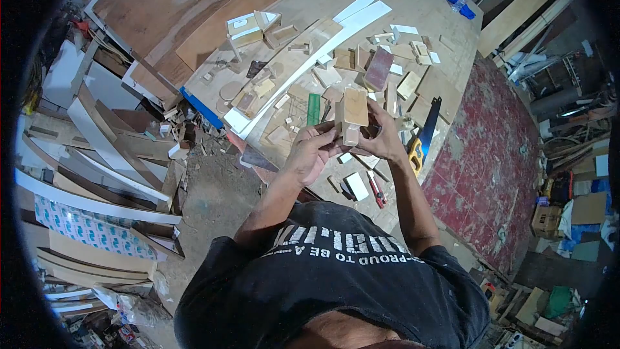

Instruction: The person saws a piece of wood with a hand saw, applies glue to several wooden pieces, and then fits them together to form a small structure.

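Between my two hands, over the near part of the workbench, is a small wooden block assembly (354, 107) with a smaller block at its near end. My left hand (313, 148) grips its left side with the fingers partly hidden beneath. On the other side my right hand (383, 134) curls its fingers against the wood. Close to my left hand lies a green ruler-like strip (314, 109). A handsaw (425, 136) with a yellow and black handle rests right of my right hand. Nearer my body is a red utility knife (376, 189) beside a white-faced block (356, 186).
Wood offcuts and a dark red-faced block (378, 68) cover much of the workbench (431, 26). A long white strip (303, 71) crosses it. Farther left stands a small box-like wooden model (253, 28). Curved panels (110, 148) are stacked at the left, above a littered floor (210, 220).
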A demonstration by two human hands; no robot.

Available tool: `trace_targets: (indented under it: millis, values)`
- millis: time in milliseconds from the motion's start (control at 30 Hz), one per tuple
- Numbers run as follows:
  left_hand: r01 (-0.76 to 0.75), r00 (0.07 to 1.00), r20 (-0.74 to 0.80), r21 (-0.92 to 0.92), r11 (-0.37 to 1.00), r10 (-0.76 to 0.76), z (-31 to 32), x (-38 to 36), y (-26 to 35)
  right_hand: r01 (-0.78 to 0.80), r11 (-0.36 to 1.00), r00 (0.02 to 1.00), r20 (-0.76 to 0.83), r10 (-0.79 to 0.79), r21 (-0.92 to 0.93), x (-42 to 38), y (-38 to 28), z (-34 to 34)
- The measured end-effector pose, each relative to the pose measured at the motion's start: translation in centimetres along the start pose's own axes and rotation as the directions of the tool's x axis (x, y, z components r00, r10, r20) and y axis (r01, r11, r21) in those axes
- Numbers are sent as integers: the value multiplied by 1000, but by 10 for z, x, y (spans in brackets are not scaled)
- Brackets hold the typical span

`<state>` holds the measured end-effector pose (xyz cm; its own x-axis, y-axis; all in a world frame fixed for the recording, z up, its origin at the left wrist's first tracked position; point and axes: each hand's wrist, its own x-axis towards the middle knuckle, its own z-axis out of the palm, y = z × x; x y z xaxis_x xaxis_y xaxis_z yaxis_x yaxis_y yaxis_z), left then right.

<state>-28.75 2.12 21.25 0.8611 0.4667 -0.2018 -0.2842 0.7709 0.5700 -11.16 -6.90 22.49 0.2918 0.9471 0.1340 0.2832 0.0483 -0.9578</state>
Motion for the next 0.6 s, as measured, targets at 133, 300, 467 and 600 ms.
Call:
trace_targets:
  millis: [133,300,467,600]
  values:
    - [-11,1000,12,-3,1000,11,0,-1,-3,62,997,998,-33,-60,55,0,-4,3]
    - [-19,1000,-7,1,1000,19,3,-3,-2,97,994,994,-50,-95,43,1,-4,5]
    - [-26,999,25,-26,999,27,-3,-1,-5,115,991,991,-73,-111,62,2,6,6]
    - [-42,999,-4,-7,999,42,-3,-2,-6,120,990,991,-62,-115,72,3,5,5]
